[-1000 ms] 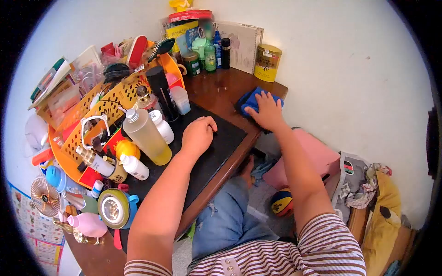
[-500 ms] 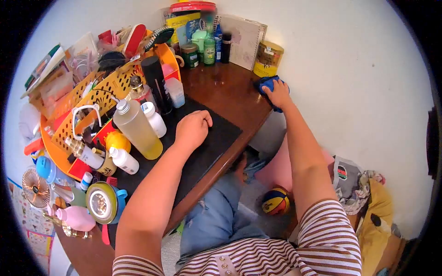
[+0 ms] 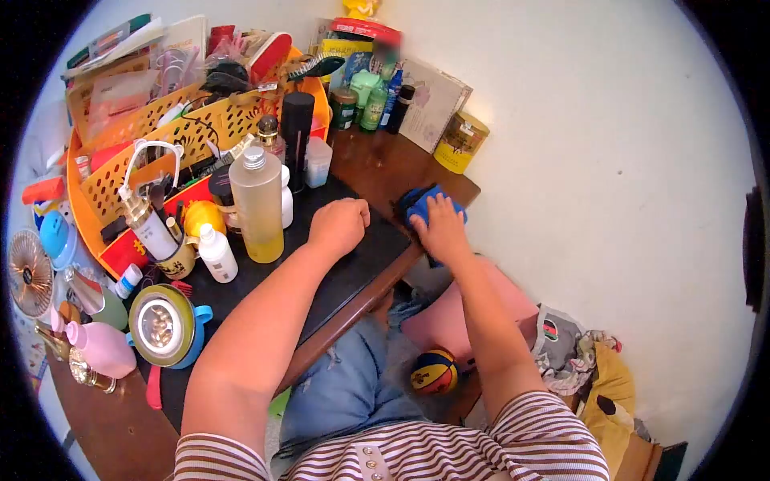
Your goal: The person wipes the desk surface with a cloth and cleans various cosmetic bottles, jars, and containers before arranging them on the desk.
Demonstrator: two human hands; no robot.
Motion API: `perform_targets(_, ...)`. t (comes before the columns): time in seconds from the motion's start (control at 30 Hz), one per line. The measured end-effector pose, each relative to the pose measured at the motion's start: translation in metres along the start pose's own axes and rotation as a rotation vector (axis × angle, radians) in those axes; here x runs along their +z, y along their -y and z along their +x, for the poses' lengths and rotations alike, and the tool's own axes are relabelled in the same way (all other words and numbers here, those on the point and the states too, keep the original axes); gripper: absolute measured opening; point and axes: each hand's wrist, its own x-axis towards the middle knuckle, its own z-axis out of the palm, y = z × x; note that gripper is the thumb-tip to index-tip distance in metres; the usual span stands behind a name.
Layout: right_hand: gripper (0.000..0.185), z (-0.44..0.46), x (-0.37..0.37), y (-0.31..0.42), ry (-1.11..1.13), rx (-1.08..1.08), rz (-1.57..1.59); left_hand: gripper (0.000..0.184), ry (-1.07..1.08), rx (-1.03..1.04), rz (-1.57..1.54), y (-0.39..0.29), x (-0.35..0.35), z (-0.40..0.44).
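My right hand [image 3: 441, 228] presses on a bunched blue cloth [image 3: 457, 212] at the right edge of the dark wooden desk [image 3: 365, 160]. Dark folds of the cloth show beyond my fingers, and part of it hangs by the edge. My left hand [image 3: 340, 228] is closed in a loose fist and rests on the black mat [image 3: 365, 276], with nothing visible in it. Left of that fist stand a tall clear bottle [image 3: 258, 204] with yellowish liquid and a small white bottle [image 3: 217, 255].
An orange perforated organizer [image 3: 112, 196] full of small items fills the left side. At the back corner are several bottles, a notebook [image 3: 429, 104] and a yellow tin [image 3: 461, 143]. A blue-handled cup [image 3: 198, 341] sits nearer. Below lie a ball [image 3: 434, 371] and a pink bin [image 3: 473, 309].
My right hand has drawn the blue cloth away from the yellow tin, nearer along the desk's right edge. The view has shifted somewhat; my left fist stays on the mat.
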Motion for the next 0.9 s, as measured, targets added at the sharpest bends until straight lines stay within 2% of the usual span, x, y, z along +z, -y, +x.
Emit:
perform_targets(0.17, 0.070, -0.037, -0.025, 0.046, 0.078, -0.232, 0.060, 0.018, -0.016, 0.026, -0.013, 0.002, -0.001, -0.002)
perform_targets(0.3, 0.073, -0.021, -0.018, 0.032, 0.112, -0.306, 0.146, 0.017, -0.013, 0.041, -0.001, 0.002, 0.000, -0.003)
perform_targets(0.9, 0.085, 0.193, 0.061, 0.017, 0.195, -0.091, 0.011, 0.015, -0.001, 0.024, -0.001, -0.001, 0.000, 0.001)
